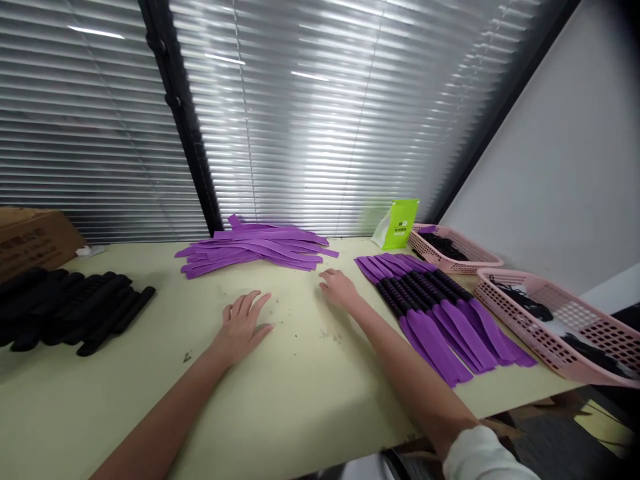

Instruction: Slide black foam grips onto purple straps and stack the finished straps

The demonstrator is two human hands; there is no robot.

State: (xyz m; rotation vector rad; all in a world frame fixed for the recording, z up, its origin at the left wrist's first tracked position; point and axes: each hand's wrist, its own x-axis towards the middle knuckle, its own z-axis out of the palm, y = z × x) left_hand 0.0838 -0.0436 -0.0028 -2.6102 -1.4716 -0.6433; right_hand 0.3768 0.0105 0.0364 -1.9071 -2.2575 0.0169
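My left hand (244,325) lies flat on the pale table (280,393), fingers stretched out, holding nothing. My right hand (339,287) rests on the table a little farther back, fingers spread and empty, just in front of a loose pile of purple straps (257,248). To the right of that hand lies a neat row of purple straps with black grip sleeves (430,303) fitted round their middles. A heap of black ribbed sleeves (70,308) lies at the table's left.
Two pink perforated baskets (555,320) (453,248) with dark items stand at the right edge. A green pouch (400,223) stands by the window blinds. A cardboard box (33,240) sits at the far left.
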